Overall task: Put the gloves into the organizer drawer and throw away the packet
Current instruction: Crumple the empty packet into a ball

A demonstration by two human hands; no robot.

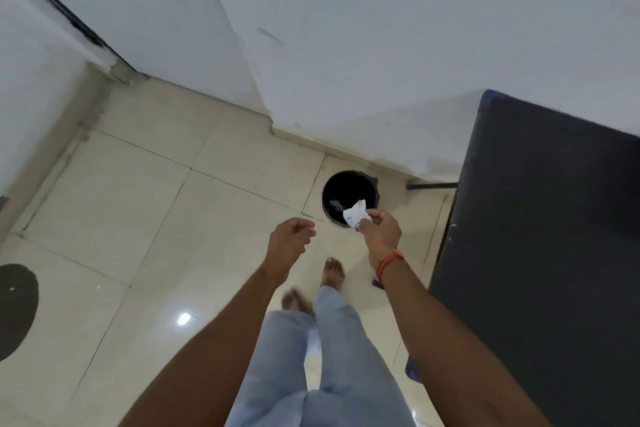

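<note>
While pinched in right hand [379,230] fingertips, crumpled white packet [355,214] above round black bin [349,197]; left hand [290,238] loosely curled, empty.

Both forearms are bare from the bottom edge of the frame up to the hands, with no sleeves in view. The right hand [381,232] has an orange thread band [390,262] wound around its wrist, several thin strands side by side. The left hand [289,241] and its wrist carry nothing. At six o'clock, the legs are in loose, pale blue jeans [332,350] with soft creases. Both feet [333,272] are bare below the trouser hems; the left one is blurred.
</note>
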